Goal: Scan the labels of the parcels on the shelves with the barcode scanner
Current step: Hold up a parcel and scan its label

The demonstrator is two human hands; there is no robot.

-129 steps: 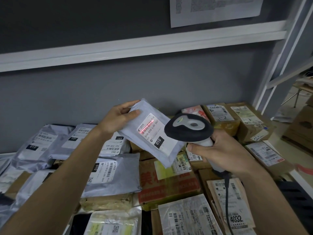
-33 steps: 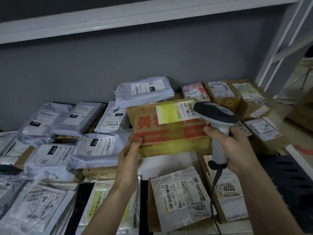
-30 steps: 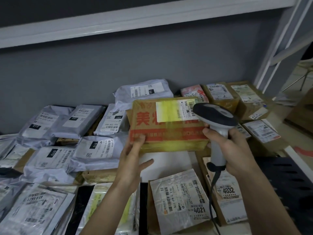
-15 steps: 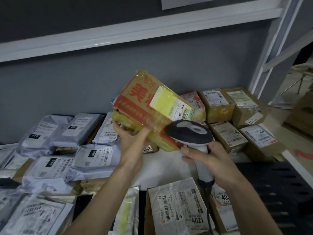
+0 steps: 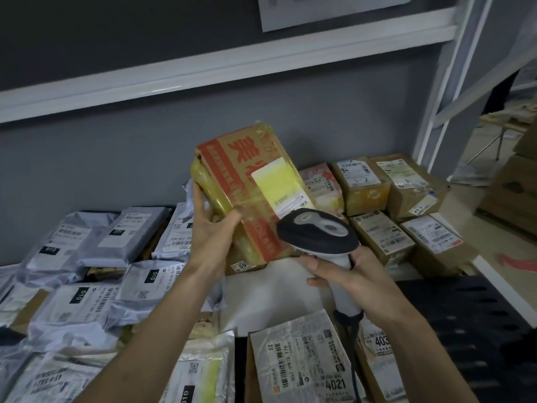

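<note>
My left hand [image 5: 213,231] grips a brown cardboard box [image 5: 247,181] with red print and yellow tape, lifted off the shelf and tilted on end. Its white and yellow label [image 5: 280,187] faces me. My right hand [image 5: 353,282] holds the barcode scanner [image 5: 316,232] by its white handle. The scanner's dark head sits just below the label's lower right corner, covering part of it. Grey poly mailers [image 5: 87,257] with labels lie at the left, and small brown boxes [image 5: 380,237] at the right.
A labelled parcel marked 4021 [image 5: 305,365] lies at the front. The scanner's cord [image 5: 353,359] hangs down over it. The white shelf board [image 5: 267,295] shows under the lifted box. An upper shelf edge [image 5: 220,65] runs overhead. A black crate [image 5: 476,327] sits at the right.
Over the last second my left hand lifted the brown box off the shelf and turned it more upright. The scanner stays close under its label.
</note>
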